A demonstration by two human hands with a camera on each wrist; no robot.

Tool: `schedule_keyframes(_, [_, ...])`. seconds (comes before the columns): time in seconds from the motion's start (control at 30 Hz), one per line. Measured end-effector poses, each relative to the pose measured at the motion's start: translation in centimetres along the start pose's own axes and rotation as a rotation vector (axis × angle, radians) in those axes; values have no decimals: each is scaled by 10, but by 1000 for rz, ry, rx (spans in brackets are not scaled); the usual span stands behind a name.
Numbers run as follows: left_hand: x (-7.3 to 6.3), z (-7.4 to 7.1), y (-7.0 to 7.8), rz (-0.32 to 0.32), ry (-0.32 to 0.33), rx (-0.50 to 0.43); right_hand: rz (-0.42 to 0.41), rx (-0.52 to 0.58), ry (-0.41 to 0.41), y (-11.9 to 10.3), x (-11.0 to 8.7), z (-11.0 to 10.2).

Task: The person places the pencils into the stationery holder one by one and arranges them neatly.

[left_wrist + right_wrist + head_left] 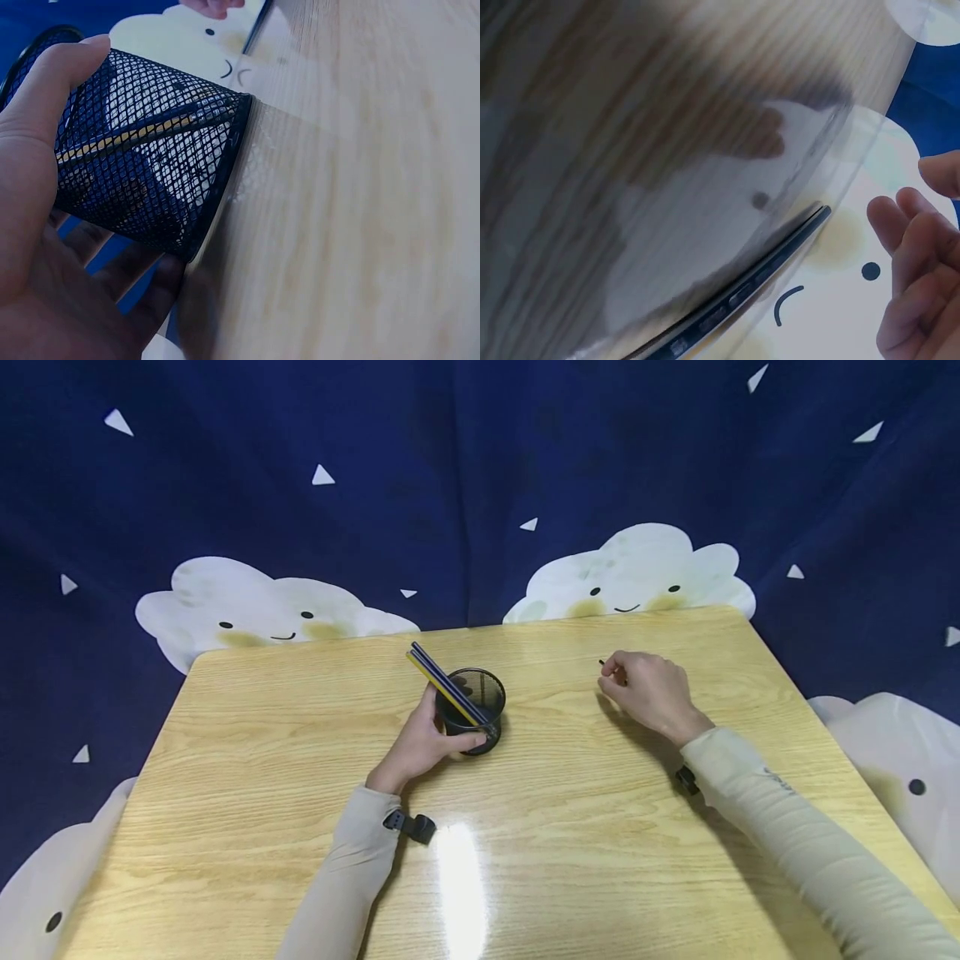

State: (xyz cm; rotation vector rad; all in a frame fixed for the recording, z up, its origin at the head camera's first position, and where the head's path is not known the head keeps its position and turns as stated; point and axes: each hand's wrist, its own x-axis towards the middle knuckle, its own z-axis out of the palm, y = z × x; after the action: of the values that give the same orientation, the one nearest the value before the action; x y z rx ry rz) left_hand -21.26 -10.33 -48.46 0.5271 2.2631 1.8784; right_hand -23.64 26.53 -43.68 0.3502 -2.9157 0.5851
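The dark pencil (735, 291) should, I judge, handle as light and stiff, smooth enough to slip or roll; a thumb-and-finger pinch near its middle suits it best. The mesh cup (161, 86) looks light and fairly rigid, best held around its wall. The dark pencil lies on the bench (570, 835), one end showing just past the fingertips of my right grip (651, 693) in the head view; the right wrist view shows it apart from these loosely bent fingers, which hold nothing. My left grip (420, 739) grasps the mesh cup, thumb and fingers about its wall, with slanting pencils (448, 687) standing inside.
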Motion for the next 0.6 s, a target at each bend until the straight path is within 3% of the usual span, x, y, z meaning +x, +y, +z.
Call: schedule_keyframes(0.6, [2,0,-2,8,-15,-14,55,-86,-93,18,-2,-8])
